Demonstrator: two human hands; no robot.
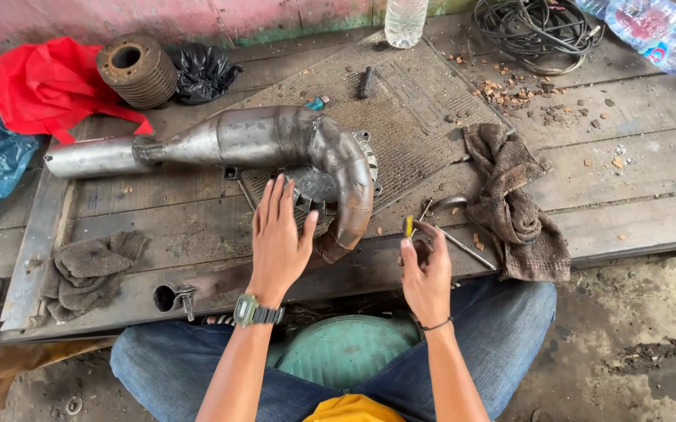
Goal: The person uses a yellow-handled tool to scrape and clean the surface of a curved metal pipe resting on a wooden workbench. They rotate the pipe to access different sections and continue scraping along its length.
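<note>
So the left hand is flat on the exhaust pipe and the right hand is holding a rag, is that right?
Not quite. In the head view the left hand does lie flat by the exhaust pipe, but the right hand holds a small yellow-handled tool, not a rag. The brown rag lies untouched to its right.

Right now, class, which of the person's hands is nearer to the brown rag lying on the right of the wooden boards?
The right hand. It pinches a small yellow-handled tool just left of the brown rag. The left hand lies farther left, spread open against the curved metal exhaust pipe.
</note>
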